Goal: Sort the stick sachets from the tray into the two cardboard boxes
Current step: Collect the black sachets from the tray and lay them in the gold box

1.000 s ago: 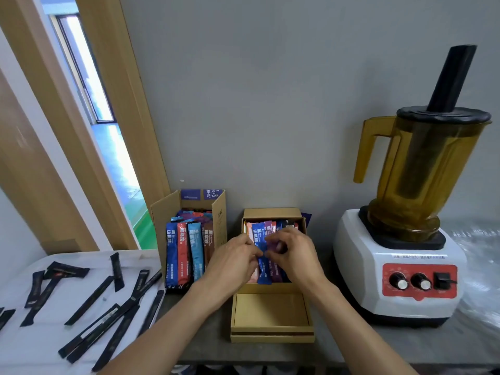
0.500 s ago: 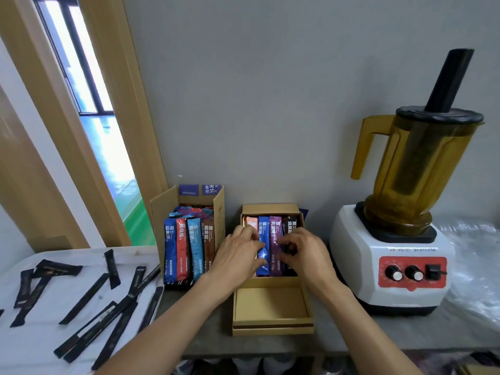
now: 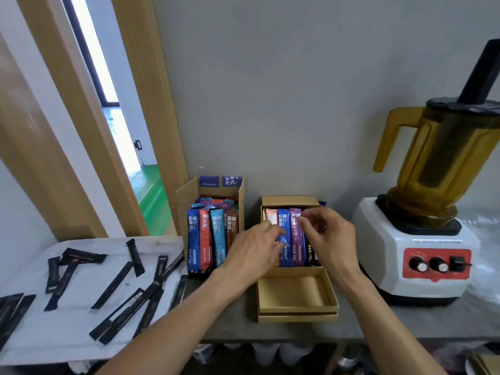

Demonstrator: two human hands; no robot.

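A white tray [image 3: 67, 336] at the left holds several black stick sachets [image 3: 112, 285]. The left cardboard box [image 3: 186, 197] is packed with coloured sachets [image 3: 205, 239]. In the right cardboard box [image 3: 290, 200] stand an orange sachet, a blue sachet [image 3: 286, 253], a purple sachet [image 3: 296, 239] and a dark one. My left hand [image 3: 251, 250] lies over the orange sachet, its fingertips touching the blue one. My right hand [image 3: 328, 236] has its fingers curled over the dark sachet at the right end of the row, which it mostly hides.
The right box's open flap [image 3: 295, 293] lies flat in front of it, near the table's front edge. A white blender [image 3: 416, 247] with an amber jug stands close on the right. A grey wall is right behind the boxes, a wooden door frame at the left.
The blue sachet, held up by both hands a second ago, now stands in the row in the right box. Both hands have sunk onto the sachets, the right one shifting right.
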